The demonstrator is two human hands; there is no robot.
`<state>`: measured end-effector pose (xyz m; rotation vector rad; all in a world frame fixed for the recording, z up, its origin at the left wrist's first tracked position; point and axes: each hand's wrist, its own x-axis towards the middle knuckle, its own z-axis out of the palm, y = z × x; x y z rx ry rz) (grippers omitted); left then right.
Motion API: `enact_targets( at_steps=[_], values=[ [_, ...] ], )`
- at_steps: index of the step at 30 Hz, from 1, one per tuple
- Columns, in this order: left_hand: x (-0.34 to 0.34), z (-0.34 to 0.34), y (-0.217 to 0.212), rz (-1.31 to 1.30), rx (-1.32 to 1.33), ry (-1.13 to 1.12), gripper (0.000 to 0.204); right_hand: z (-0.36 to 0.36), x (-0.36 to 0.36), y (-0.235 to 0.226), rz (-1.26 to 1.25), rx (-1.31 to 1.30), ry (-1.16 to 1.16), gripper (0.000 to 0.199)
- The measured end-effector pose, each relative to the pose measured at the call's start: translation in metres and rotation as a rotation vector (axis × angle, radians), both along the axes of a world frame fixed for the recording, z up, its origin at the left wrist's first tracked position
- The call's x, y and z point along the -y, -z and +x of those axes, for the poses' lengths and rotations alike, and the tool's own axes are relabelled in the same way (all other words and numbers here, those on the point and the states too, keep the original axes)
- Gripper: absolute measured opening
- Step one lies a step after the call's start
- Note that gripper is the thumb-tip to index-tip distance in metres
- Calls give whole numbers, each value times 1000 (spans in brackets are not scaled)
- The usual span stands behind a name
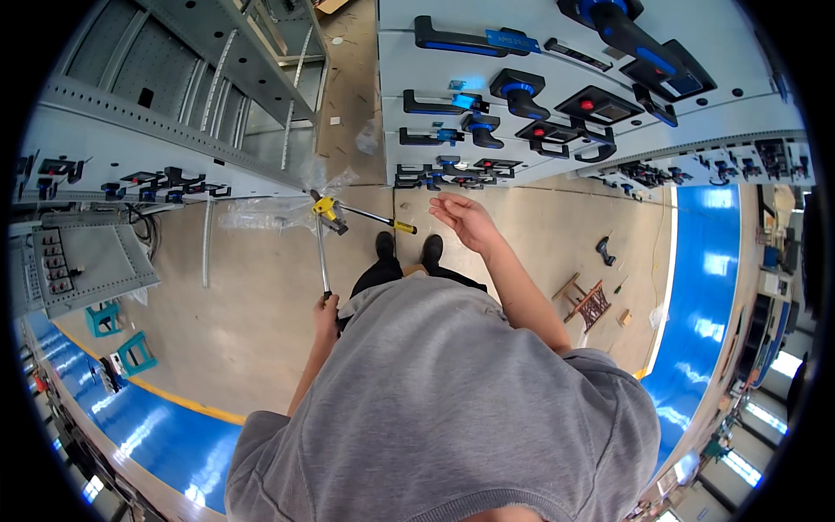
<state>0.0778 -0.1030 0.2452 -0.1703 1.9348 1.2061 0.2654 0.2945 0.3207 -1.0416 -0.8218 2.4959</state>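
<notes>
My left hand is closed around one grip of a long-handled tool with a yellow head, which looks like a cable cutter or crimper. Its second metal handle juts out to the right and ends in a yellow and black grip. The tool's head is beside crumpled clear plastic film. My right hand is raised in front of me, its fingers stretched out and loosely bent, with nothing visible in them. Just beyond it stands a grey cabinet with black and blue rotary handles.
An open metal cabinet frame stands at the far left. On the floor to the right lie a cordless drill and a small brown wooden stool. Teal stools are on the left, near a blue floor strip.
</notes>
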Motion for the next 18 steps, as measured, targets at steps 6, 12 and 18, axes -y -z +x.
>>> enact_targets(
  at_steps=[6, 12, 18],
  values=[
    [-4, 4, -65, 8, 24, 67, 23, -47, -7, -50, 315, 39, -176, 32],
    [-13, 2, -105, -15, 99, 158, 20, -61, -29, -55, 507, 102, -136, 25],
    [-36, -6, -130, -8, 30, 397, 20, -59, -51, -53, 487, 91, -55, 30]
  ],
)
